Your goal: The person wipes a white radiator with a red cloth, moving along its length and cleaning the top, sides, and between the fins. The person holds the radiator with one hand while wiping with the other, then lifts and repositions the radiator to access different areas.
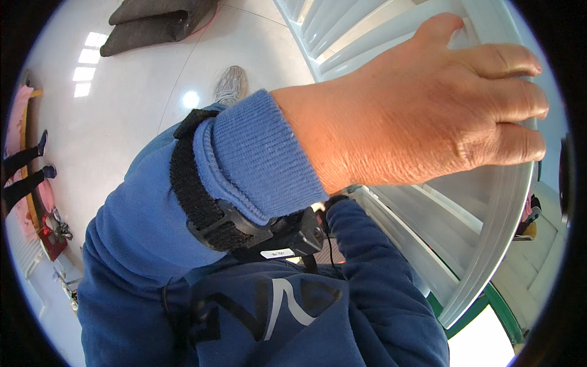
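Note:
My left hand (422,110) reaches across to the right, its back toward me. Several of its fingers curl over the outer edge of a white slatted frame (489,244), and the digit at the top is spread apart from them; the thumb is hidden. The frame's long slats run beneath and on both sides of the hand. A black strap with a small device (299,235) circles my left forearm. My right arm (373,257) extends along the frame's near side. Behind my left wrist, the right hand is almost wholly hidden.
Pale glossy floor tiles (147,85) lie at the left. Dark folded padding (153,24) rests at the top, beyond my shoe (231,84). At the far left, another person's legs (24,177) show beside pink cloth. A green frame edge (504,315) stands at the lower right.

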### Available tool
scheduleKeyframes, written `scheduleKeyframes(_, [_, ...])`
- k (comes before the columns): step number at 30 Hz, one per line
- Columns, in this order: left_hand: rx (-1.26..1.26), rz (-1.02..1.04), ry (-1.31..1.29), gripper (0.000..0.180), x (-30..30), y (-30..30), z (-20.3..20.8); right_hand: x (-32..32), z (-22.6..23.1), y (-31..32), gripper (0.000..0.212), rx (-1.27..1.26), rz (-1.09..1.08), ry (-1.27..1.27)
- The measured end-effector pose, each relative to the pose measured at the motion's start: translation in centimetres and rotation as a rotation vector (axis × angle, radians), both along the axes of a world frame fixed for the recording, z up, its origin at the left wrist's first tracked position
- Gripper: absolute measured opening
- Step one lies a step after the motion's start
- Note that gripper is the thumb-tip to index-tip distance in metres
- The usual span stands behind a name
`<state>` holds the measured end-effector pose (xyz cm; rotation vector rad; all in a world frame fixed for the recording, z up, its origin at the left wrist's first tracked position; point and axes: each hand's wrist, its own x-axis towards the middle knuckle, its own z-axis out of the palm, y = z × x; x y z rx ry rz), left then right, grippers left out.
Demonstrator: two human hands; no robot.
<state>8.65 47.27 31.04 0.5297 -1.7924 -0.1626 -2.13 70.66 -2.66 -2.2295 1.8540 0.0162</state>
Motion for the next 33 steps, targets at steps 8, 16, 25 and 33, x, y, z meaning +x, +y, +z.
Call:
scheduleKeyframes(8, [-0.020,-0.035,-0.022,0.038,0.1,-0.3,-0.1,0.4,-2.1,5.9,0.026,0.587,0.272,0.121])
scheduleKeyframes(16, [-0.024,-0.043,-0.018,0.038,-1.0,0.4,-0.8,-3.8,-0.7,10.2,0.051,0.400,-1.227,-0.652])
scheduleKeyframes(25, [-0.016,-0.064,-0.041,0.038,-1.7,0.8,-1.6,-2.9,-4.0,4.8,0.035,0.250,-0.800,-0.485])
scheduleKeyframes(33, [-0.040,-0.066,-0.055,0.039,-1.5,1.2,-1.2,-4.2,-5.3,6.7,0.022,0.697,-0.193,-0.061])
